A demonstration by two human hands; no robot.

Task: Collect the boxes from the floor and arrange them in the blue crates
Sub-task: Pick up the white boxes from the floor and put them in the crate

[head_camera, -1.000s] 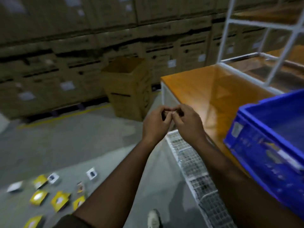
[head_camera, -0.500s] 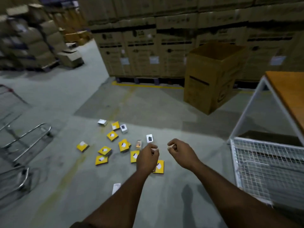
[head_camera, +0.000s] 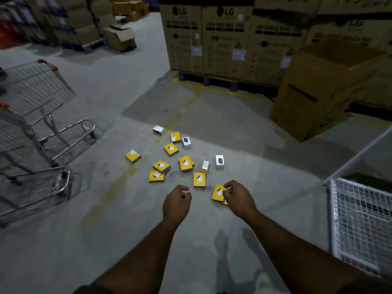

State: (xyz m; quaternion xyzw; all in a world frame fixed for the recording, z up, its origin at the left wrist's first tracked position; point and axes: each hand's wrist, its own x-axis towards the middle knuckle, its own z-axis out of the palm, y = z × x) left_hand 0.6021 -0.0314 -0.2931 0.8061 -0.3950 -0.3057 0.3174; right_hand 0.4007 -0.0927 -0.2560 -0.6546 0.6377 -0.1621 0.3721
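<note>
Both hands reach forward above the concrete floor, apart from each other. The left hand has its fingers curled, a small pale scrap at the fingertips; the right hand looks likewise, though what either pinches I cannot tell. The small yellow and white boxes lie scattered on the floor ahead, between the shopping carts and the wire basket.

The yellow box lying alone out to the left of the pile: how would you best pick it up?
The yellow box lies flat, clear of the others. Come from above and pinch its two long side edges, probably with the left hand, which is nearer.
</note>
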